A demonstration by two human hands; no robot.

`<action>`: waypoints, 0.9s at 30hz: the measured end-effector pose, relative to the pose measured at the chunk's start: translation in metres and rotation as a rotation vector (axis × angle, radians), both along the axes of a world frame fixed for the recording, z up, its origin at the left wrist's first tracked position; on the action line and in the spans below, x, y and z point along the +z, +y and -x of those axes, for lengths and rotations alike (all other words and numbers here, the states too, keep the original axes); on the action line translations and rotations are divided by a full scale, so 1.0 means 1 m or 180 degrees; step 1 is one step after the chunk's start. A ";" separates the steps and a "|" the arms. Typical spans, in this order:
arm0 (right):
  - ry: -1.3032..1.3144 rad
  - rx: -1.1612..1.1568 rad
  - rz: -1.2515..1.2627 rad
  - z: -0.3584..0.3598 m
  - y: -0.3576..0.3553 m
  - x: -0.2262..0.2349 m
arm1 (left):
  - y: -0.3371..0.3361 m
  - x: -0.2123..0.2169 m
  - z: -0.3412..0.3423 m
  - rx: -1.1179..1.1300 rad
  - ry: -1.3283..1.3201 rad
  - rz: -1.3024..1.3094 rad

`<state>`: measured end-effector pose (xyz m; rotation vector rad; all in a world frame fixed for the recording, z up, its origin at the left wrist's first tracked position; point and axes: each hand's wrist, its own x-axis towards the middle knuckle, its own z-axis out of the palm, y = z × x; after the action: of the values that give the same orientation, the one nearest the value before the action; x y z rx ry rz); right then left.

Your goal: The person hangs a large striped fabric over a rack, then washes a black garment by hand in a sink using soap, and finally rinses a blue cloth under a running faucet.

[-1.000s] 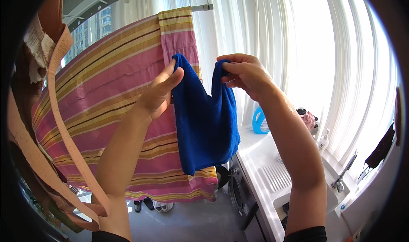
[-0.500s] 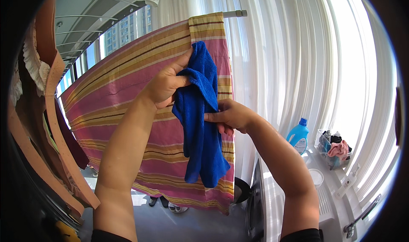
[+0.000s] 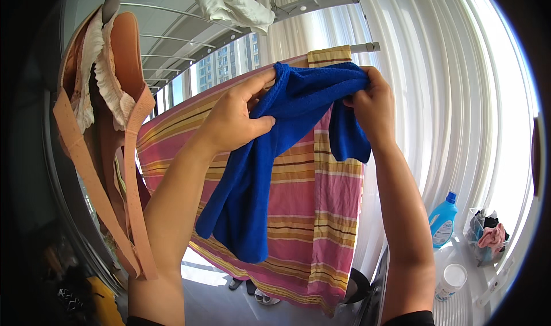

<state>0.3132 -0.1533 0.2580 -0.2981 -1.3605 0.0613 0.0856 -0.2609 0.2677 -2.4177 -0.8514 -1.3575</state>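
A blue towel (image 3: pixel 258 177) is stretched between my two raised hands in front of a pink and yellow striped cloth (image 3: pixel 310 222) that hangs over a metal drying rail (image 3: pixel 361 47). My left hand (image 3: pixel 235 116) pinches the towel's top edge, and most of the towel droops below it. My right hand (image 3: pixel 373 105) grips the other end, with a short flap hanging under it. Both hands are just below the rail's end.
A peach garment with white lace (image 3: pixel 109 119) hangs at the left. A white cloth (image 3: pixel 232 4) lies on the upper rack bars. White curtains (image 3: pixel 436 96) fill the right. A blue detergent bottle (image 3: pixel 443 221), a white jar (image 3: pixel 451 281) and a basket of small items (image 3: pixel 488 237) sit on the counter at lower right.
Both hands have risen toward the rail and moved apart, spreading the blue towel, which was bunched and hanging lower before. The view has tilted upward.
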 end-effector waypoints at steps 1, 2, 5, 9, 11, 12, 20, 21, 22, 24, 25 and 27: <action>0.0077 -0.0123 -0.0449 0.003 0.002 0.003 | -0.007 0.002 -0.011 0.0298 -0.0011 -0.0557; 0.0026 -0.0134 -0.0981 0.012 0.007 0.004 | -0.008 0.007 -0.016 0.0370 0.0012 -0.1198; -0.0164 -0.0825 -0.1790 0.029 0.017 0.021 | -0.007 0.037 -0.023 0.0767 0.0195 -0.2939; 0.0182 -0.1261 -0.1780 0.040 0.037 0.087 | -0.005 0.084 -0.034 0.1158 0.0250 -0.3285; 0.0538 -0.1332 -0.2096 0.046 0.037 0.137 | -0.006 0.109 -0.038 0.1446 0.0287 -0.3625; 0.0481 -0.1393 -0.2141 0.043 0.043 0.155 | 0.007 0.118 -0.036 0.1505 0.0225 -0.3765; 0.0958 -0.1206 -0.3248 0.071 -0.002 0.166 | 0.005 0.088 -0.022 0.1272 0.0350 -0.3498; 0.1204 -0.1223 -0.3106 0.087 0.003 0.145 | 0.011 0.074 -0.007 0.1295 0.0341 -0.3381; 0.0644 -0.1109 -0.3036 0.097 0.017 0.120 | 0.026 0.057 0.009 0.1214 0.0228 -0.3271; 0.0075 -0.0398 -0.2811 0.125 0.032 0.073 | 0.033 0.024 0.037 0.1351 0.0270 -0.3053; -0.0021 0.0051 -0.2726 0.139 0.030 0.052 | 0.032 0.010 0.051 0.1429 0.0302 -0.2982; -0.0064 0.0419 -0.2210 0.176 0.030 0.017 | 0.028 -0.015 0.089 0.1670 0.0477 -0.2866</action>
<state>0.1376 -0.1230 0.2754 0.3745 -1.3371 -0.3015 -0.0029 -0.2327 0.2529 -1.4487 -0.5823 -1.0162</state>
